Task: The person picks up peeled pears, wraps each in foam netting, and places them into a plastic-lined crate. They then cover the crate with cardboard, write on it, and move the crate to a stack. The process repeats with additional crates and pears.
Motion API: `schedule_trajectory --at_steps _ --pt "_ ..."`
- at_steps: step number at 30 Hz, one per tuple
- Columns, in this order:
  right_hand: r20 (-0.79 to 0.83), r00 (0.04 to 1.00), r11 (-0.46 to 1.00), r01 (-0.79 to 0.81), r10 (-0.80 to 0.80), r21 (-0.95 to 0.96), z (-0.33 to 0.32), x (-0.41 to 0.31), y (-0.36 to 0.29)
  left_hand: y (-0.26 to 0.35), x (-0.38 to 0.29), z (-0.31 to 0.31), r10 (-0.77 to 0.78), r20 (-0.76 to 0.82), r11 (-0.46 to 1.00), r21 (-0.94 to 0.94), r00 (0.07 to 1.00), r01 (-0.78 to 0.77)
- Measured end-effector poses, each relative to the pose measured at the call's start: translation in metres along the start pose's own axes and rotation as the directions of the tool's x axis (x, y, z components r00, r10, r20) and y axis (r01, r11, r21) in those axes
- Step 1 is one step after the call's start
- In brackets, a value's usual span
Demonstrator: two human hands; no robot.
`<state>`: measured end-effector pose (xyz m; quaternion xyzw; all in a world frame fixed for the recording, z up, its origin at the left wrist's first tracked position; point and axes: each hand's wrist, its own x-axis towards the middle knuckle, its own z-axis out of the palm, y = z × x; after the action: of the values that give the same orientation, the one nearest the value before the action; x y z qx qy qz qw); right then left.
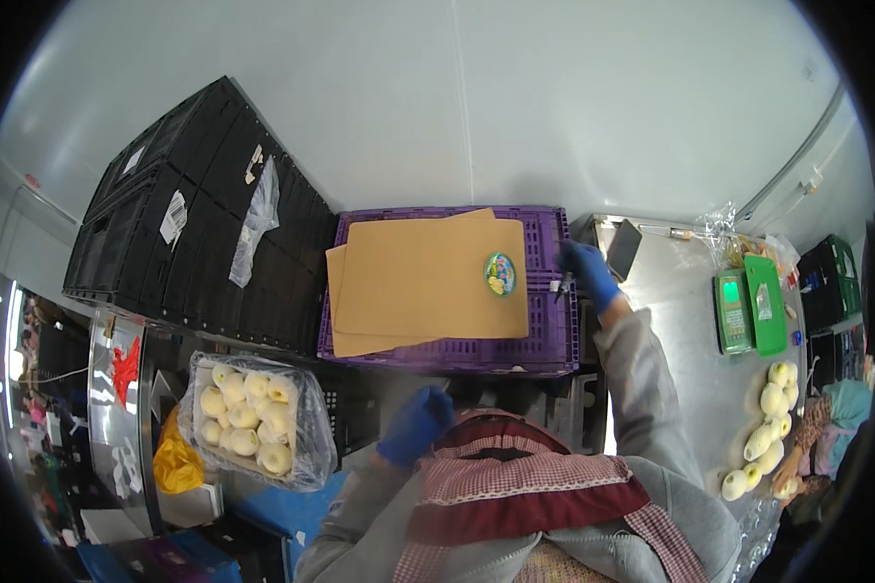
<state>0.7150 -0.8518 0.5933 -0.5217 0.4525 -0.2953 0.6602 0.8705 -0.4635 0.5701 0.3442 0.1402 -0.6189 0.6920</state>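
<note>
Before me stands a purple plastic crate (pixel 547 350), topped by overlapping brown cardboard sheets (pixel 423 280). An oval printed sticker (pixel 500 275) lies on the right part of the upper sheet. At the crate's right edge is my right hand (pixel 589 270) in a blue glove. A small dark object (pixel 563 287) with a white part shows just below its fingers; whether I grip it cannot be told. My left hand (pixel 417 426), also blue-gloved, hovers blurred close to my chest, fingers curled. What it may hold is hidden.
Black crates (pixel 211 255) stack high at left. Below them sits a plastic-lined box (pixel 313 444) of pears (pixel 244 417) in foam nets. On the steel table (pixel 671 306) lie a phone (pixel 623 250), a green scale (pixel 733 313) and more pears (pixel 771 401). Another person's hand (pixel 789 470) reaches there.
</note>
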Motion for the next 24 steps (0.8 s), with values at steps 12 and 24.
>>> schedule_trajectory --at_steps 12,24 --pt "0.312 0.944 0.034 0.310 0.105 -0.950 0.087 0.133 0.017 0.039 0.126 -0.056 -0.082 -0.036 0.947 0.310 0.996 0.089" --pt "-0.304 0.940 0.920 0.021 -0.152 -0.392 -0.139 -0.168 0.058 -0.021 0.104 0.070 -0.051 0.223 0.626 0.766 0.973 -0.143"
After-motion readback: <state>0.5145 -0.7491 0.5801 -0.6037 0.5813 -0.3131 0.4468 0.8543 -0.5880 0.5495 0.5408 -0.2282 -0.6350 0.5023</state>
